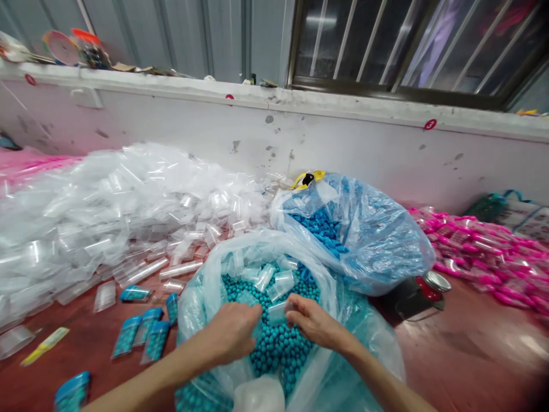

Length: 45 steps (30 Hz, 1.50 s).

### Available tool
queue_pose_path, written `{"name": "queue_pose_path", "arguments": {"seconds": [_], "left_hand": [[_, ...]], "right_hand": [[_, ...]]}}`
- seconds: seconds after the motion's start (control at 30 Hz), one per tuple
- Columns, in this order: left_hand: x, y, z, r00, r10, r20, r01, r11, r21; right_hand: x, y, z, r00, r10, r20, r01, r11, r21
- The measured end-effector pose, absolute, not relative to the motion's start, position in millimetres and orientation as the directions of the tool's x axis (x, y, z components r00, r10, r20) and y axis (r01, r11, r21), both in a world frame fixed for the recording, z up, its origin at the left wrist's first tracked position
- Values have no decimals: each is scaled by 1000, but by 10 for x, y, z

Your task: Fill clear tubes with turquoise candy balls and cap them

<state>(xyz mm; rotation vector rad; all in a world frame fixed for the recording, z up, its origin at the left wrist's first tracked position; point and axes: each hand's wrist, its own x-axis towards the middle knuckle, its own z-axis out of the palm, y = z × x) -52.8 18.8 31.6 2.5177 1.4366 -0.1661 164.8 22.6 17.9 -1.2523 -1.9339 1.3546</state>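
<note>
Teal beads (283, 349) fill an open clear plastic bag (195, 297) in front of me. Several small clear plastic containers (283, 283) lie on top of the beads. My right hand (317, 321) pinches a clear plastic container (278, 313) over the beads, its thumb and fingers at the right end. On the other side, my left hand (235, 333) is closed low over the beads with its fingers curled; what it grips is hidden by the hand. A whitish rounded object (259, 395) sits at the near edge of the bag.
Bead-filled containers with blue caps (155, 341) and a yellow cutter (45, 346) lie left on the red table (472, 360). Behind are heaped clear containers (107, 212) and a bag of blue pieces (369, 229). Pink packages (493, 252) and a silver-lidded jar (435, 284) stand right.
</note>
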Motion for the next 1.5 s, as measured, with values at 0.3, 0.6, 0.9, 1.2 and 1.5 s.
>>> {"name": "queue_pose_path", "arguments": {"seconds": [0.3,0.6,0.9,1.2,1.5], "left_hand": [[-423,451,312,579,754,-309,815,-528,239],[-610,718,168,332,933,-141,936,-307,174],[-353,418,139,468,875,-126,833,-389,393],[58,413,-272,385,867,-317,847,-196,493],[403,504,-468,465,800,-380,383,205,901]], "right_hand": [[1560,460,37,-503,840,-202,775,336,-535],[1218,1040,-160,-463,886,-7,666,343,-663],[1376,485,-64,-518,851,-88,579,273,-769],[2046,441,34,-195,980,-29,724,124,-679],[2038,434,-35,-133,991,9,862,120,-492]]}}
